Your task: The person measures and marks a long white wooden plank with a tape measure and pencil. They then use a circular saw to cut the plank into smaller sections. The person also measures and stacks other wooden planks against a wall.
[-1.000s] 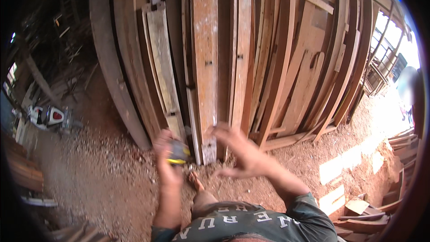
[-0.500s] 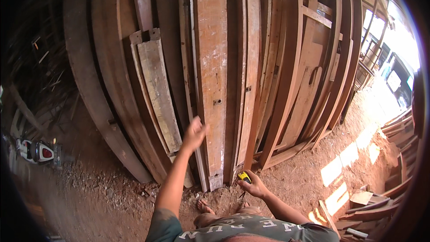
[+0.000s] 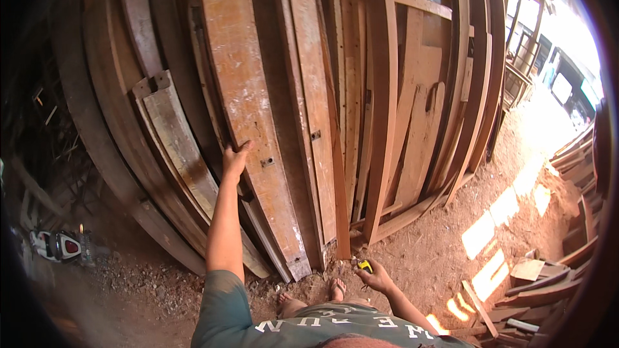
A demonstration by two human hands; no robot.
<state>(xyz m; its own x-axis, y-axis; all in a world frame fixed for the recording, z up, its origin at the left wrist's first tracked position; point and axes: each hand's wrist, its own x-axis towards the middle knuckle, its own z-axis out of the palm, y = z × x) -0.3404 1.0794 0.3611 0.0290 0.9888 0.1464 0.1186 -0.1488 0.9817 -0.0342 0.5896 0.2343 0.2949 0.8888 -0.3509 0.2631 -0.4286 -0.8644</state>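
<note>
A wide orange-brown wooden plank (image 3: pixel 240 71) with worn white patches and a small dark fitting stands upright against the others, its foot on the dirt. My left hand (image 3: pixel 236 160) is at its left edge, closed round that edge with a finger or thumb on the front face; the rest of the fingers are hidden behind it. Low by my right side, my right hand (image 3: pixel 379 278) is closed on a yellow and black tape measure (image 3: pixel 365 265). Just left of my left arm leans a shorter plank (image 3: pixel 177 129) with flaking pale paint.
Several tall boards, among them a reddish-brown beam (image 3: pixel 382 90), lean in a row across the front. Scrap wood (image 3: pixel 535 299) lies piled at the lower right. A white and red machine part or vehicle (image 3: pixel 58 245) stands at the far left. My feet (image 3: pixel 337 290) are on bare dirt.
My left hand has moved up and left from in front of the planks onto the orange-brown plank's edge. The view has swung right. The tape measure stays in my right hand.
</note>
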